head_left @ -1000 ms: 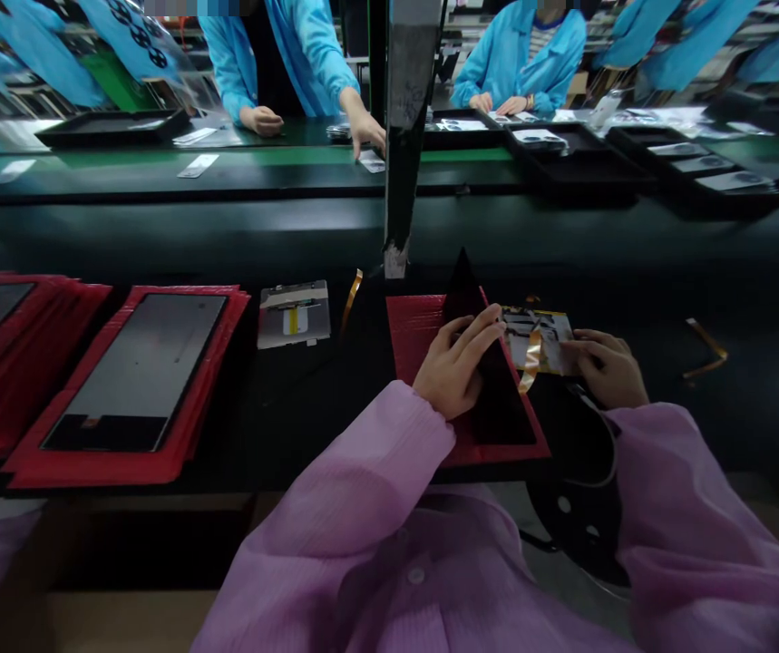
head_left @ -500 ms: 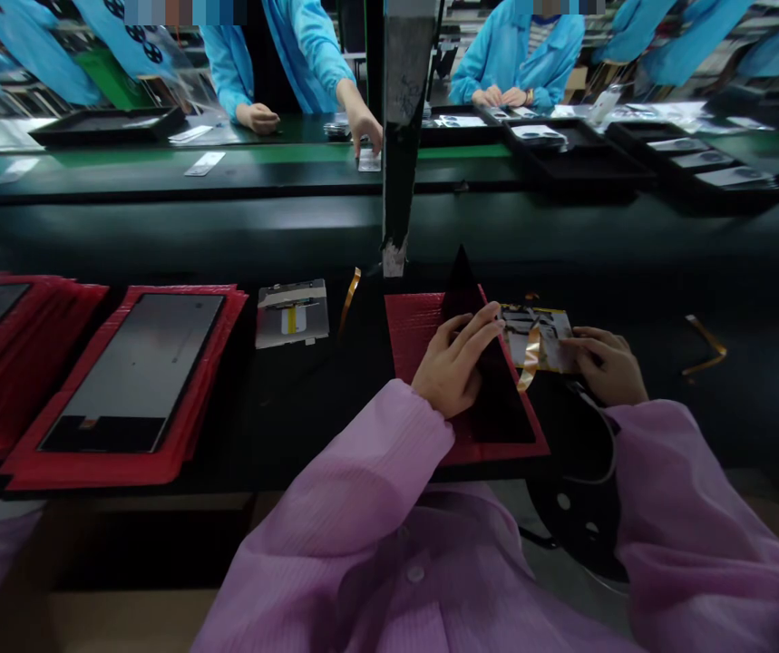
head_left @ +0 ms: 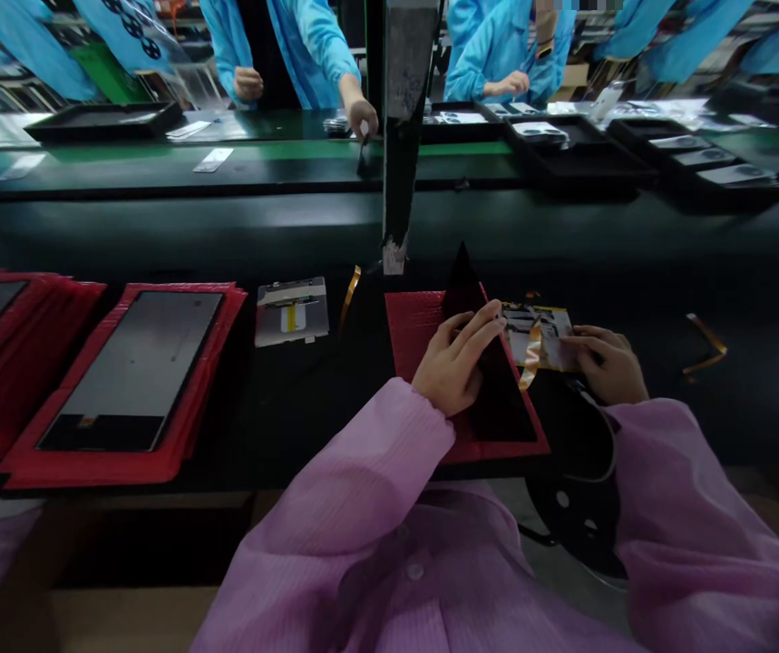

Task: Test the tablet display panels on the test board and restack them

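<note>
My left hand (head_left: 455, 365) holds a dark glossy screen panel (head_left: 501, 404) tilted up on a red bubble-wrap sheet (head_left: 411, 322). Its fingers lie along the panel's raised edge; the thumb is hidden. My right hand (head_left: 610, 363) pinches the right end of a flat silver electronic part (head_left: 556, 337) with yellow edges, which lies beside the panel. An orange ribbon cable (head_left: 531, 355) hangs across the near side of that part, close to the panel's edge. Whether the cable joins the panel to the part, I cannot tell.
Left, grey screen panels (head_left: 137, 363) lie on stacked red sheets (head_left: 189, 399). Another silver part (head_left: 292, 317) and loose orange ribbons (head_left: 349, 295) (head_left: 712, 340) rest on the black table. A metal post (head_left: 399, 136) rises ahead. Beyond are black trays (head_left: 572, 163) and co-workers in blue.
My hands, the panel and the silver part have hardly moved. Across the line, a co-worker's hand has lifted a small flat piece off the surface, and another co-worker has raised a hand.
</note>
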The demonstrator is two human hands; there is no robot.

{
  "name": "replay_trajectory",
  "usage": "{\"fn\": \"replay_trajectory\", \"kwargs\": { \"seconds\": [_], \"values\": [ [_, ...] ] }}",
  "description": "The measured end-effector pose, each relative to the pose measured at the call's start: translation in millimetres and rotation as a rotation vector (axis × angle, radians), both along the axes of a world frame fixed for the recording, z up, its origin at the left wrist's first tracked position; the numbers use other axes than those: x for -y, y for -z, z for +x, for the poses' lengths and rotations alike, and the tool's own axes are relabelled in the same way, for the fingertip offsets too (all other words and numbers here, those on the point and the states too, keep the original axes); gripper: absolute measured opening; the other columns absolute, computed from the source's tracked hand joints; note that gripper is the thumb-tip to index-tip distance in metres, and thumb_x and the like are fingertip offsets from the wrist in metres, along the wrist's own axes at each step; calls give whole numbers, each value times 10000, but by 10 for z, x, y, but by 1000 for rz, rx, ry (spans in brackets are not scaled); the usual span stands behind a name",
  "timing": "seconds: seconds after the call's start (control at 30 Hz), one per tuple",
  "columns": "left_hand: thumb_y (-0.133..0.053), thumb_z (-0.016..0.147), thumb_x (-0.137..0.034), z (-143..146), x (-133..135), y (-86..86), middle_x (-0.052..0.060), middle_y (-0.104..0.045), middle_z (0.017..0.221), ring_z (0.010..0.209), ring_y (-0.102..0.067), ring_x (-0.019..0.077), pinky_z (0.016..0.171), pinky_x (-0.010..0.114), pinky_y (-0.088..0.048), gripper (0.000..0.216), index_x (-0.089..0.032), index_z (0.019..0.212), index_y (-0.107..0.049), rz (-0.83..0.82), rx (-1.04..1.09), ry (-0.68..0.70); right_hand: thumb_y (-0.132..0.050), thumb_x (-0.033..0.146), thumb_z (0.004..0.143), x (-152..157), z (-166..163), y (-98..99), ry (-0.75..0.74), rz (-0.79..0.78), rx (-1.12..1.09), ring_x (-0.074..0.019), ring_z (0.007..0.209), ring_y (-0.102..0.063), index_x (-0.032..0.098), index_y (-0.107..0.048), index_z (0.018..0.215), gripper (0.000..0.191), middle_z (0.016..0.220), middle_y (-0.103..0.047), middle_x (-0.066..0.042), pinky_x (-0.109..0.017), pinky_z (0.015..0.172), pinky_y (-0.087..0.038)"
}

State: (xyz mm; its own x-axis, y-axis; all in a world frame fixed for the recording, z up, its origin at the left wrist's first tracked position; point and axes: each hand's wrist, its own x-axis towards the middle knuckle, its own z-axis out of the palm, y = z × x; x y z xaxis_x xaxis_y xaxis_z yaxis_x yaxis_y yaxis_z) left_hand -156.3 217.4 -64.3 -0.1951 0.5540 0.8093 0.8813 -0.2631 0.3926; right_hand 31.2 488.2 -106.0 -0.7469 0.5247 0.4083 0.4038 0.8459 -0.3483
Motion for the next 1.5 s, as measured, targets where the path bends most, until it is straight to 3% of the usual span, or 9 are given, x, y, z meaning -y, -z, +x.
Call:
{"fn": "replay_trajectory", "kwargs": {
  "seconds": [0.7, 0.93, 1.5],
  "values": [
    [-371, 808, -27, -2, -4, 1, 108, -328, 1600, 1464, -338, 203, 1111, 458, -385, 778, -197, 1538, -165, -16, -22, -9, -458, 274, 843, -54, 21, 48, -38, 42, -31, -284, 1081, -611, 197, -751, 951, 322, 1164, -688, -128, -477, 975, -455],
    [-389, 797, -26, 6, 5, -16, 116, -403, 1556, 1438, -380, 199, 1110, 443, -402, 737, -189, 1502, -247, -3, -12, -23, -462, 281, 839, -88, 21, 95, -64, 71, -66, -307, 1045, -625, 186, -760, 953, 333, 1141, -693, -142, -514, 940, -473],
    [-377, 810, -40, -1, 10, -16, 119, -366, 1576, 1458, -359, 225, 1112, 485, -391, 753, -218, 1514, -177, -65, -9, -11, -461, 257, 858, -61, 15, 74, -77, 69, -78, -307, 1054, -619, 174, -759, 941, 321, 1127, -692, -166, -506, 940, -463]
  ]
}}
